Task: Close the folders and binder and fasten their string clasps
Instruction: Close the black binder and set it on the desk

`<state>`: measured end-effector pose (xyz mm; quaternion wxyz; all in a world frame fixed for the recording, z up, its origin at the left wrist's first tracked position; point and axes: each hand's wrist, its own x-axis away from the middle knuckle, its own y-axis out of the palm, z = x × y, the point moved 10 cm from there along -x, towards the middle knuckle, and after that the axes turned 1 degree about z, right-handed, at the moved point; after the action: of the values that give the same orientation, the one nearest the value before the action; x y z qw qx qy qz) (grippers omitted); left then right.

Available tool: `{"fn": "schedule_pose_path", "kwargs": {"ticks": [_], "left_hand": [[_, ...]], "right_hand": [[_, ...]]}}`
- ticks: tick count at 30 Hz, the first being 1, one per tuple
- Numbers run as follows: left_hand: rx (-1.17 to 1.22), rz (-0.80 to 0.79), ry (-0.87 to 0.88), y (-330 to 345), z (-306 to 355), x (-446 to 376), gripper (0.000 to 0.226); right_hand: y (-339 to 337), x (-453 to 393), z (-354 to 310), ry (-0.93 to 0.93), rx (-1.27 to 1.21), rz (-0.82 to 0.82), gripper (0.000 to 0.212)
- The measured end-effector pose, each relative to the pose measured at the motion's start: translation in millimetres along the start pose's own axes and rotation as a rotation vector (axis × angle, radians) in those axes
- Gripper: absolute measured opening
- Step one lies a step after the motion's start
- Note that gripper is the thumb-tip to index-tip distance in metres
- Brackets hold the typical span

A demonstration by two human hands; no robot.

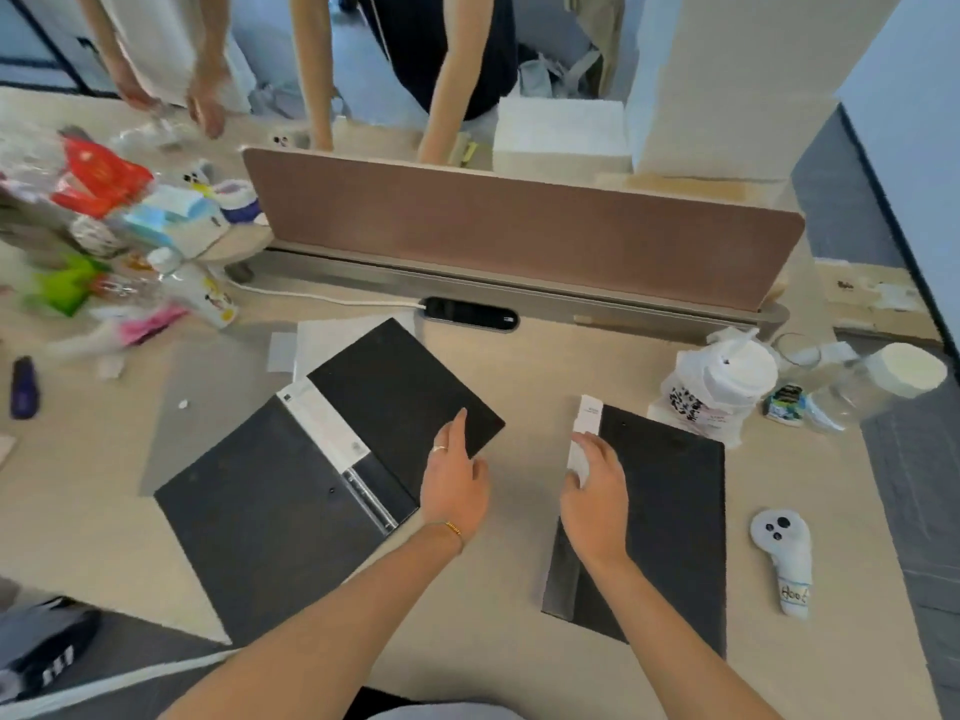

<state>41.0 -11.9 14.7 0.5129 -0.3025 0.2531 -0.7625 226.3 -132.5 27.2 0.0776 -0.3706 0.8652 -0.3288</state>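
An office. A felt desk divider [519, 231] runs across at twelve o'clock, a desktop power socket [470, 314] sits before it, and black folders [291, 491] lie on the desk [519, 641].

Two bare forearms, no sleeves visible on either. Left hand [453, 491]: thin ring, silver-gold look, on one of the fingers [459, 431], sitting near the knuckle at about 11 o'clock from the hand's middle. Thin gold bracelet of small beads or links around the left wrist, at roughly 6 o'clock from the hand's middle. Right hand [597, 491]: no ring or band visible, wrist bare. Nails short, colour not clear because of blur. At 6 o'clock in the head view, a sliver of clothing at the bottom edge: dark strip with a pale grey-blue patch below it, garment type cannot tell.
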Motion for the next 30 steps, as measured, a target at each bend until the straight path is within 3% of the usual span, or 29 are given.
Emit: {"fn": "schedule_pose_path", "kwargs": {"ticks": [5,14,20,27,30], "left_hand": [[0.047,0.112,-0.094,-73.6,-55.4,-10.5,0.066],[0.083,0.193,-0.317,-163.8,-170.5,-27.6,0.067],[0.15,0.123,-0.544,-169.0,-242.9,-44.8,0.069],[0.166,0.009,-0.575,-140.9,-267.5,-59.2,0.071],[0.118,-0.001,-0.565,-132.8,-266.1,-56.1,0.07]], "right_hand": [[63.8,4.0,-71.3,-0.154,0.035,-0.138,0.054],[183.1,13.6,-148.2,-0.192,0.097,-0.338,0.054],[248.1,-21.7,-158.1,-0.172,0.223,-0.447,0.053],[278.1,-110.5,-135.3,-0.106,0.591,-0.52,0.064],[279.8,-129.7,-129.7,-0.026,0.575,-0.529,0.067]]}}
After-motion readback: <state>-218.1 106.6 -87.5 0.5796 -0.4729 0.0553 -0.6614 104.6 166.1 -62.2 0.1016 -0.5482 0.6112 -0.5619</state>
